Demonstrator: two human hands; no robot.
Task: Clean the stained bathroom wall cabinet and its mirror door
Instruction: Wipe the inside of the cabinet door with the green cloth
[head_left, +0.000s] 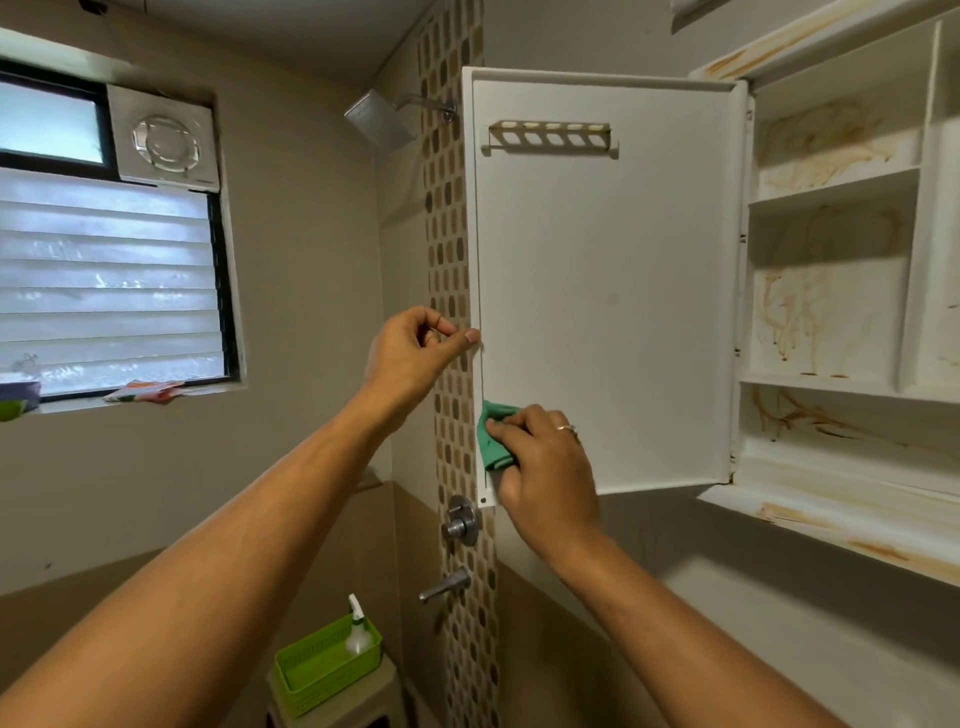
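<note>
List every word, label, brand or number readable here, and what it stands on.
No text is legible anywhere.
Windowsill packet: coloured print, too blurred to read.
Exhaust fan: any marking is too small to tell.
Spray bottle, cabinet door, green cloth: no text visible.

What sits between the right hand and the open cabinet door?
A green cloth, which the right hand holds against the door near its lower corner; head view.
</note>
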